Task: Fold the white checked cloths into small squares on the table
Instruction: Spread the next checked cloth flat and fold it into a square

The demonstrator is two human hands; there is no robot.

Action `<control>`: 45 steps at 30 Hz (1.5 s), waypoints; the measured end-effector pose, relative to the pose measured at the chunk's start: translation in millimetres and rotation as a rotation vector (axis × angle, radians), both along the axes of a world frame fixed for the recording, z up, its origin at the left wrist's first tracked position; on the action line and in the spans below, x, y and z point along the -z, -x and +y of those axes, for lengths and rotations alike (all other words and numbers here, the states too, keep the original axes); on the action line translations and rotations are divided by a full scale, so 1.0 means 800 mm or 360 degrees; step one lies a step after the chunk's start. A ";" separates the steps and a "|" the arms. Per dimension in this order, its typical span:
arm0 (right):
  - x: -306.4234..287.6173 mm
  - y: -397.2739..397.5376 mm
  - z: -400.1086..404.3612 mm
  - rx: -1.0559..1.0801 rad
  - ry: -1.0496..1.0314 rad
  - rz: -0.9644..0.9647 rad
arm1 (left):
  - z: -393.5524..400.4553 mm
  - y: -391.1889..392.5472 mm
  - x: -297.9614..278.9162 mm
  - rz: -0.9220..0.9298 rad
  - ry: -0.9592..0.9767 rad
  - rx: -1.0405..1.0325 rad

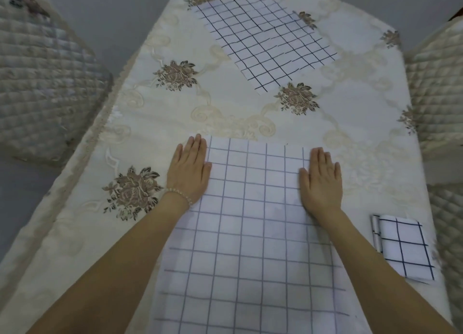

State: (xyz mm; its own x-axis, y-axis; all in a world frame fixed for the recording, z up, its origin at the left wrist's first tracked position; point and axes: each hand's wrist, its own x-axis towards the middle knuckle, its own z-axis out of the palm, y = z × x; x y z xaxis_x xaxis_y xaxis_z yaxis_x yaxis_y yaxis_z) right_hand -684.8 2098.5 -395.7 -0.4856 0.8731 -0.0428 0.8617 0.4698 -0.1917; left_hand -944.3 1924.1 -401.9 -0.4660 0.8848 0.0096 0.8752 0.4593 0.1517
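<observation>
A white checked cloth lies spread flat on the near part of the table. My left hand presses flat on its far left corner, fingers straight. My right hand lies flat on its far right edge, fingers straight and together. A second white checked cloth lies flat and skewed at the far end of the table, with another cloth edge showing under it. A small folded checked square sits at the near right of the table.
The table wears a cream embroidered tablecloth with brown flower motifs. Quilted chair cushions stand to the left and right of the table. Grey floor shows at the far left.
</observation>
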 end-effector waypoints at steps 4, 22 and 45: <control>-0.020 0.059 -0.097 -0.0180 0.0100 0.0358 | 0.011 -0.094 -0.017 -0.0035 -0.0144 0.0256; 0.010 -0.090 -0.119 -0.0102 0.0065 0.0100 | -0.099 -0.082 -0.004 -0.0088 0.0067 0.0033; -0.006 -0.189 -0.210 -0.0236 0.0135 0.0040 | -0.226 -0.214 -0.024 -0.0039 0.0176 -0.0164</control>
